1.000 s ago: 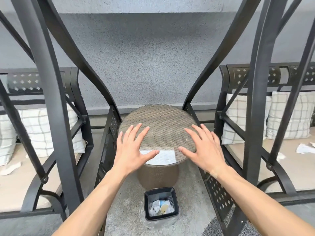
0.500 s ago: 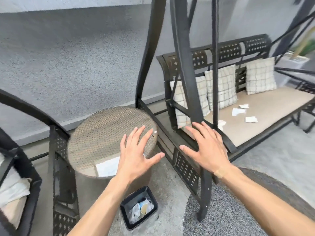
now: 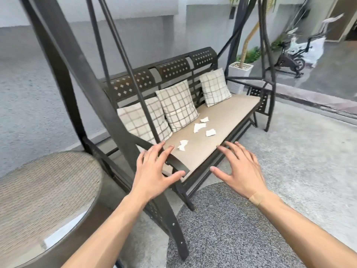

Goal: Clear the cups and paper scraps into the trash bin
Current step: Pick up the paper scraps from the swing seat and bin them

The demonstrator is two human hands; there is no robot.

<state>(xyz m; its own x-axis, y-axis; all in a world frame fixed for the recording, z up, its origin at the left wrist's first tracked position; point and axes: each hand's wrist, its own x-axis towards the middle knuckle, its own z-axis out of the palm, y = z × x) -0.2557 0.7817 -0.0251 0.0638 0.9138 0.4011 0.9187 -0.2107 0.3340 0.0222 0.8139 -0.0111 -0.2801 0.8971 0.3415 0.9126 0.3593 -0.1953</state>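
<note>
Several white paper scraps lie on the beige seat cushion (image 3: pixel 228 117) of a black metal swing bench: the nearest scrap (image 3: pixel 182 145), a larger one (image 3: pixel 198 127), one behind it (image 3: pixel 204 119) and one to the right (image 3: pixel 210 132). My left hand (image 3: pixel 154 171) hovers with fingers spread over the bench's near armrest (image 3: pixel 173 163), just short of the nearest scrap. My right hand (image 3: pixel 239 169) is spread open in front of the seat edge. Both hands hold nothing. No cup and no trash bin are in view.
A round wicker table (image 3: pixel 42 190) with a glass top stands at lower left. Black swing frame posts (image 3: pixel 92 105) cross the view in front of the bench. Three checked cushions (image 3: pixel 179 105) lean on the backrest. A grey round rug (image 3: pixel 231 229) lies below; a planter (image 3: pixel 240 71) and exercise bike (image 3: pixel 291 59) stand far right.
The view has swung right from the wicker table and the bin toward the bench; the bin has left the view. Both open hands now hover by the bench's near end.
</note>
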